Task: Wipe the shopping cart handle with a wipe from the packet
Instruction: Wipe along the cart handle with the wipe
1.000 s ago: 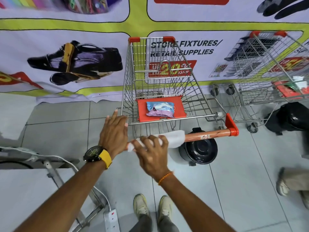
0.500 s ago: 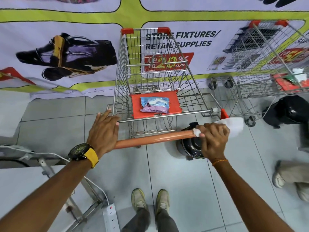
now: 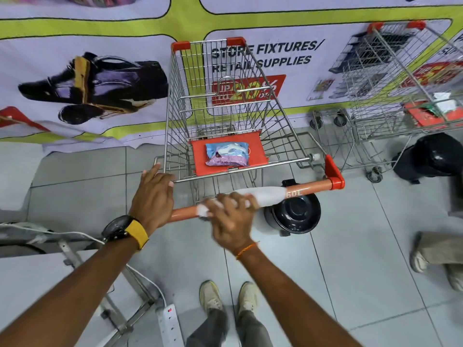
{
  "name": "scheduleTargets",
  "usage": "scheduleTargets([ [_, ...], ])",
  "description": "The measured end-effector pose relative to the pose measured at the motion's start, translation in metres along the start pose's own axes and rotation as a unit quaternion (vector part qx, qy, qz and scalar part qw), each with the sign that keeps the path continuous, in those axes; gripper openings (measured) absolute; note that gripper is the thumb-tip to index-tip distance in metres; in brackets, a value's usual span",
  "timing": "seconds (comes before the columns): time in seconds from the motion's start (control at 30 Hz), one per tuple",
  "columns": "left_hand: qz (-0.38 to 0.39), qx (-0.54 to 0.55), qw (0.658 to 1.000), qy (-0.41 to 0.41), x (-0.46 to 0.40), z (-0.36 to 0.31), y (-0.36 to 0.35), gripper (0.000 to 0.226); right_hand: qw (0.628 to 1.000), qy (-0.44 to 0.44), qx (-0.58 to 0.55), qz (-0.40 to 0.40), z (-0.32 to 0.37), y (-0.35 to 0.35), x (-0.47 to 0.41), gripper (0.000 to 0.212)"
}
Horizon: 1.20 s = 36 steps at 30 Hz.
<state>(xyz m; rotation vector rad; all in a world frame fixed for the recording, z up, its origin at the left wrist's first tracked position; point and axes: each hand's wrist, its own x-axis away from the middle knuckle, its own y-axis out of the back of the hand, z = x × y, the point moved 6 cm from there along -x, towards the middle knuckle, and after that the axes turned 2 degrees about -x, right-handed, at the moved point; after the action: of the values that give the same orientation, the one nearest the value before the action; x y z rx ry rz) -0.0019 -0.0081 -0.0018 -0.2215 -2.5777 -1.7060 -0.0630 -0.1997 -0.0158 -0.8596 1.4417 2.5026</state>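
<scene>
A wire shopping cart (image 3: 175,101) stands in front of me with an orange handle (image 3: 313,187) running across. My left hand (image 3: 152,196) rests on the handle's left end, fingers draped over it and onto the basket's rear wire. My right hand (image 3: 231,216) grips the middle of the handle with a white wipe (image 3: 265,195) wrapped around the bar; the wipe trails out to the right of my fingers. The wipes packet (image 3: 226,154), blue and pink, lies on the cart's red seat flap (image 3: 258,151).
A second cart (image 3: 390,78) stands at the right with items on its red flap. A black round appliance (image 3: 295,214) sits on the floor under the handle. A power strip (image 3: 170,324) and metal frame lie at lower left. Another person's feet (image 3: 441,261) are at right.
My right hand slid the wipe from the handle's right end back to the middle. My left hand stayed on the left end.
</scene>
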Motion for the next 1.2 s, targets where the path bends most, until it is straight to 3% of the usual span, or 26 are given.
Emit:
scheduleTargets([
  [0.13,0.010,-0.001,1.000,-0.007,0.000,0.004,0.002,0.052,1.000,0.021,-0.003,0.006,0.055,-0.030,0.001,0.024],
  [0.23,0.012,-0.002,1.000,-0.014,0.003,0.011,0.004,0.051,0.999,0.048,0.009,0.008,0.044,-0.023,0.002,0.027],
  [0.5,0.022,-0.003,1.000,-0.019,0.004,0.009,0.005,0.050,0.999,-0.036,0.040,-0.003,-0.120,0.075,0.003,0.037],
  [0.63,0.022,0.002,1.000,-0.009,0.001,0.000,0.002,0.043,0.995,-0.081,0.041,-0.039,-0.159,0.099,-0.001,0.042],
  [0.77,0.010,-0.001,1.000,0.000,0.001,0.000,0.001,0.037,0.992,-0.103,0.037,-0.056,-0.136,0.086,0.003,0.040],
  [0.87,0.006,0.000,1.000,0.010,0.002,0.002,0.002,0.040,0.998,-0.065,0.009,-0.005,-0.088,0.058,0.004,0.029],
  [1.07,-0.002,0.015,1.000,0.004,0.003,-0.001,0.003,0.048,0.996,0.026,-0.030,0.086,0.040,-0.010,0.003,0.027],
  [1.2,0.003,0.013,1.000,0.001,0.003,0.005,0.006,0.048,0.993,0.048,-0.016,0.109,0.019,0.002,0.005,0.031],
])
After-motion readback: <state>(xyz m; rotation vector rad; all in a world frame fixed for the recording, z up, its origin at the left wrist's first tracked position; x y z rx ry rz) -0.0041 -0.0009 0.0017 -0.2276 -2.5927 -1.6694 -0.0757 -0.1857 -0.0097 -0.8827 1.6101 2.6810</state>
